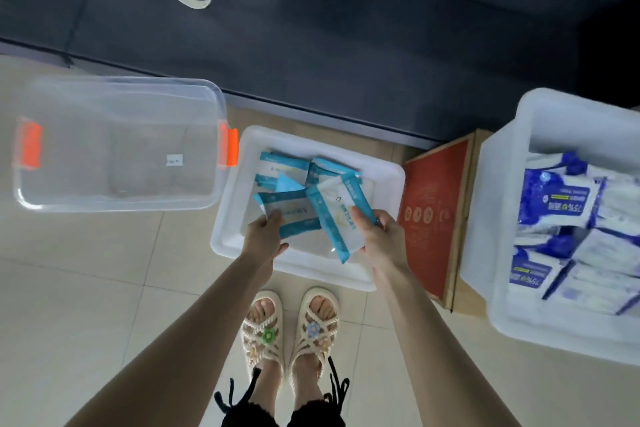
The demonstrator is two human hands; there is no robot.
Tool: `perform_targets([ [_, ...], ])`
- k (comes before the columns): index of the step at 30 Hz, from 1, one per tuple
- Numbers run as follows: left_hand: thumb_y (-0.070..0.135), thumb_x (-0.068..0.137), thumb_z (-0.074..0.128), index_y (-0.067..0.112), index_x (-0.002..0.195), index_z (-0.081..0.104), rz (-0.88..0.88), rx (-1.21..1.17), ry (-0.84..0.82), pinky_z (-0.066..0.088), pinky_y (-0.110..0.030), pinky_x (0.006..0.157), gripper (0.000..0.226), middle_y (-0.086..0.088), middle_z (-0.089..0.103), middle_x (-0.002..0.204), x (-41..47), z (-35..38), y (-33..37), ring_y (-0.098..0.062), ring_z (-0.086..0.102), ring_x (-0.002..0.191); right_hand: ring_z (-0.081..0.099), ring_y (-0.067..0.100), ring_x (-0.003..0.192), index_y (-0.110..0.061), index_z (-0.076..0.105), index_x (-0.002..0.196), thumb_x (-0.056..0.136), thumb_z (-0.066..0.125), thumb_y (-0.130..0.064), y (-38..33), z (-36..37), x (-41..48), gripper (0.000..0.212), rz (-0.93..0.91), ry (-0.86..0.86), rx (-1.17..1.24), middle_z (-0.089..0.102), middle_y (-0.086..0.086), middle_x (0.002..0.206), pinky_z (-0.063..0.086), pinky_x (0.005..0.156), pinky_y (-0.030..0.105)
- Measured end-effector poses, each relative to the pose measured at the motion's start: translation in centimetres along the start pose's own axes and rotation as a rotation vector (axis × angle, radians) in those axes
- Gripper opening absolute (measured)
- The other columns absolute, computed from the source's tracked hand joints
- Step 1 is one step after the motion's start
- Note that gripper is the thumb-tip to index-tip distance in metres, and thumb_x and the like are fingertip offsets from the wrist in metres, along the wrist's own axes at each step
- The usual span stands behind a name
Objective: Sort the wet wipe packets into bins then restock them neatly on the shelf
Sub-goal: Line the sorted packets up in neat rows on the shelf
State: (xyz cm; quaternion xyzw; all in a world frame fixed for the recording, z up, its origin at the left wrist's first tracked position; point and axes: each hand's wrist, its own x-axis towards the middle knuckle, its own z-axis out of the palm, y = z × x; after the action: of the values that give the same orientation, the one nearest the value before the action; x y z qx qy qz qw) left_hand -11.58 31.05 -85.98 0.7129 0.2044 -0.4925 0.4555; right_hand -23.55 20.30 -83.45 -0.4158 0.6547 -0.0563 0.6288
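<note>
While the person stands over the middle bin (225, 243), centre of frame, both hands are down at its near edge.

Left hand (265, 236): thumb and fingers pinch the near corner of the left packet (291, 215), teal, lying almost flat above the bin floor.

Right hand (379, 236): fingers curled round the near right edge of the right packet (337, 218), teal and white, tilted, its long side running up and left from the palm.

The two held packets meet mid-bin; whether they touch or only overlap I can't tell. Loose packets (311, 166), also teal, lie at the far end of the same bin. Blue packets (554, 198) fill the right bin (498, 166) at the right edge of the frame. Clear bin (207, 90) at left has orange latches.

Judgement: sorting step, teal to the middle bin, blue to the right. Whether the held pair is going down or coming out can't be told from one view. No shelf in view.

Next move, if setting down: let go of both so they land flat on the pile. If lifting for restock: keep both pinches firm, since the film looks slick, and square the pair before carrying.
</note>
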Motion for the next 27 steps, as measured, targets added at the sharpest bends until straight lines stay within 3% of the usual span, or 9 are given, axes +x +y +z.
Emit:
perform_targets([
  [3,0.013,0.097,0.05,-0.002,0.112,0.058,0.1,-0.05,0.023,0.051,-0.03,0.079,0.023,-0.005,0.064,0.096,-2.5,-0.4,0.2,-0.023,0.06,0.097,0.063,0.011,0.072,-0.011,0.065,0.092,0.086,0.071,-0.021,-0.5,-0.2,-1.0,0.013,0.014,-0.02,0.06,0.069,0.001,0.084,0.05,0.064,0.023],
  [5,0.004,0.091,0.057,-0.001,0.113,0.059,0.151,-0.107,-0.016,0.054,-0.035,0.085,0.022,-0.009,0.067,0.102,-5.5,-1.1,1.2,-0.025,0.063,0.099,0.065,0.01,0.073,-0.009,0.067,0.098,0.085,0.071,-0.019,-1.8,-0.5,-3.0,0.018,0.028,-0.04,0.105,0.07,0.001,0.086,0.051,0.062,0.021],
  [10,-0.009,0.082,0.061,0.006,0.124,0.051,0.256,-0.295,-0.209,0.058,-0.033,0.072,0.045,-0.012,0.065,0.115,-16.2,-2.5,7.1,-0.025,0.066,0.102,0.07,0.01,0.083,-0.01,0.069,0.097,0.084,0.07,-0.012,-9.2,-3.1,-10.9,0.013,-0.017,-0.189,0.225,0.073,0.001,0.091,0.053,0.063,0.02],
  [14,-0.004,0.086,0.057,0.007,0.117,0.057,0.335,-0.401,-0.342,0.058,-0.03,0.066,0.032,-0.01,0.068,0.112,-26.6,-3.0,13.8,-0.022,0.067,0.097,0.069,0.003,0.069,-0.014,0.068,0.087,0.089,0.063,-0.009,-18.0,-5.8,-19.5,0.008,-0.122,-0.319,0.267,0.073,-0.006,0.077,0.049,0.056,0.014],
  [16,0.009,0.09,0.057,0.008,0.111,0.058,0.38,-0.422,-0.339,0.059,-0.03,0.066,0.021,-0.01,0.069,0.11,-31.3,-3.2,16.7,-0.021,0.068,0.094,0.07,0.008,0.074,-0.011,0.067,0.096,0.09,0.061,-0.009,-22.1,-6.9,-23.4,0.009,-0.187,-0.362,0.25,0.074,-0.003,0.082,0.052,0.061,0.018],
  [19,0.014,0.087,0.062,0.011,0.098,0.063,0.545,-0.376,-0.275,0.057,-0.03,0.065,0.011,-0.009,0.071,0.099,-39.1,-3.8,21.7,-0.019,0.069,0.084,0.069,0.022,0.094,-0.007,0.061,0.118,0.091,0.06,-0.011,-29.0,-8.7,-30.0,0.027,-0.308,-0.387,0.198,0.072,0.008,0.104,0.056,0.084,0.039],
  [21,0.009,0.086,0.063,0.012,0.088,0.064,0.672,-0.319,-0.253,0.053,-0.035,0.073,0.004,-0.009,0.071,0.094,-43.1,-4.2,24.1,-0.022,0.066,0.082,0.069,0.021,0.093,-0.009,0.057,0.122,0.094,0.056,-0.011,-32.9,-9.9,-33.5,0.029,-0.375,-0.446,0.182,0.07,0.007,0.107,0.058,0.076,0.04],
  [24,-0.004,0.082,0.064,0.012,0.09,0.058,0.836,-0.284,-0.258,0.052,-0.041,0.08,0.019,-0.01,0.072,0.095,-49.2,-4.6,28.4,-0.026,0.067,0.085,0.068,0.014,0.08,-0.012,0.053,0.119,0.094,0.053,-0.007,-39.5,-11.5,-39.5,0.026,-0.55,-0.496,0.111,0.067,0.001,0.1,0.056,0.057,0.032],
  [27,-0.013,0.081,0.061,0.018,0.101,0.052,0.948,-0.257,-0.329,0.054,-0.042,0.081,0.037,-0.012,0.07,0.106,-53.7,-4.8,32.6,-0.026,0.068,0.093,0.066,0.014,0.076,-0.011,0.053,0.106,0.09,0.054,0.004,-45.3,-13.0,-43.8,0.022,-0.741,-0.476,0.033,0.066,0.002,0.097,0.055,0.057,0.029],
])
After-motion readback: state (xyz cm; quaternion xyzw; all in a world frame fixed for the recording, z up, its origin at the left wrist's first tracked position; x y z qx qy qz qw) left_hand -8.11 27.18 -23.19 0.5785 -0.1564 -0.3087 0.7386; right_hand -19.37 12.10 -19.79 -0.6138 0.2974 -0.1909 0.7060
